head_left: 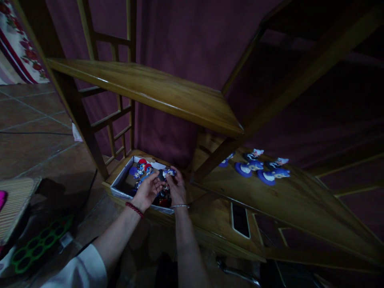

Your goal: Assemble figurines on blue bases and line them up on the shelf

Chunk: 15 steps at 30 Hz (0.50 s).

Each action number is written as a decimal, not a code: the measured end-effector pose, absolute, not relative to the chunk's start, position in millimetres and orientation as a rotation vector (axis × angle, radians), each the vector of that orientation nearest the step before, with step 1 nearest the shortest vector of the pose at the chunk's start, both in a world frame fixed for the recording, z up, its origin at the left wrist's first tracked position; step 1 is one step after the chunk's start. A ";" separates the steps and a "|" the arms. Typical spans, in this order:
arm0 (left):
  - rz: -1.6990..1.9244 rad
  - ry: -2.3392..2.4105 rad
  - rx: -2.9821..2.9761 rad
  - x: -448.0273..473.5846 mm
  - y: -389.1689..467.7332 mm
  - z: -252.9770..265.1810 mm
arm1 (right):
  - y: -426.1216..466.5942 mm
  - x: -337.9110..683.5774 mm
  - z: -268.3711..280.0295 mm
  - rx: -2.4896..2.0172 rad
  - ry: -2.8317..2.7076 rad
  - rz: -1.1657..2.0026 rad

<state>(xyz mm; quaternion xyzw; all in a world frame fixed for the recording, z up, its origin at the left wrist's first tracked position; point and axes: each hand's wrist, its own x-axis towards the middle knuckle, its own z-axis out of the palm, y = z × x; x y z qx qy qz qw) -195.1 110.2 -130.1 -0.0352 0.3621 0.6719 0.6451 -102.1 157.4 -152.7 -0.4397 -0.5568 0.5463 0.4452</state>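
Note:
Over an open box, my right hand grips a small white-and-blue figurine with a dark round base. The fingertips of my left hand are closed at that base, so both hands are on the same figurine. Inside the box lie several more small figurines, some with red, blue or dark parts; the hands cover some of them. On the wooden shelf to the right stand several figurines, among them a blue-based one and a black-based one.
A wooden shelf board juts out above the box, with a slanting post to its right. A phone lies on the lower wooden surface. At lower left are a green rack with round holes and a slatted mat.

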 end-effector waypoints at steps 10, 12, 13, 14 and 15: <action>1.500 0.936 -0.001 -197.2 113.7 -137.7 | 159.2 -101.9 -155.0 -1.103 -1.349 1.348; 1.479 1.016 0.021 -199.3 115.0 -141.7 | 160.2 -100.7 -157.0 -1.145 -1.335 1.322; 1.471 1.040 0.024 -200.4 115.9 -143.8 | 160.7 -100.2 -158.3 -1.169 -1.331 1.313; 1.469 1.053 0.021 -201.5 117.0 -145.7 | 161.2 -99.7 -159.8 -1.192 -1.328 1.305; 1.475 1.061 0.016 -202.2 118.2 -147.4 | 161.8 -99.4 -161.5 -1.215 -1.327 1.302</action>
